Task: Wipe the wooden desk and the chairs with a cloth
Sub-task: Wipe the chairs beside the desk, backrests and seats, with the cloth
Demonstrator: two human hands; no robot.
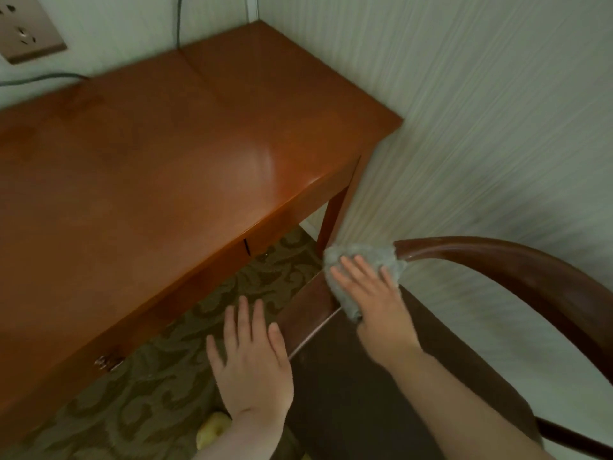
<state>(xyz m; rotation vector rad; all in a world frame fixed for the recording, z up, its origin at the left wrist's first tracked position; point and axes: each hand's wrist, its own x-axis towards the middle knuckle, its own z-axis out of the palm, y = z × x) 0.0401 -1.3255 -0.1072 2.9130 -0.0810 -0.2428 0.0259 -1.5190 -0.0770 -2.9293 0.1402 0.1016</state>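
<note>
cloth: crumpled grey cloth [360,260] is pressed against the front end of the chair's armrest, just beside the desk leg, low right of centre.
right hand: right hand [374,293] is laid flat on the cloth, fingers straight and slightly spread, pushing it onto the wood; cloth is bunched under palm and fingertips.
left hand: left hand [252,360] is held flat with fingers spread wide, nothing held; thumb side is seen just beside the chair's front rail, contact cannot be told.
chair: dark brown wooden chair with curved armrest [517,270] and dark seat pad is seen at lower right, close to the wall.
tabletop: glossy reddish-brown wooden tabletop [166,161] is set into the room corner; a light glare is seen near its front right edge; drawer fronts with a metal handle [107,361] are seen below.
floor: olive patterned carpet [159,386] is seen under the desk.
wall: pale striped wallpaper, a socket plate [26,31] at upper left, a dark cable [39,78] run to the tabletop's back edge.
</note>
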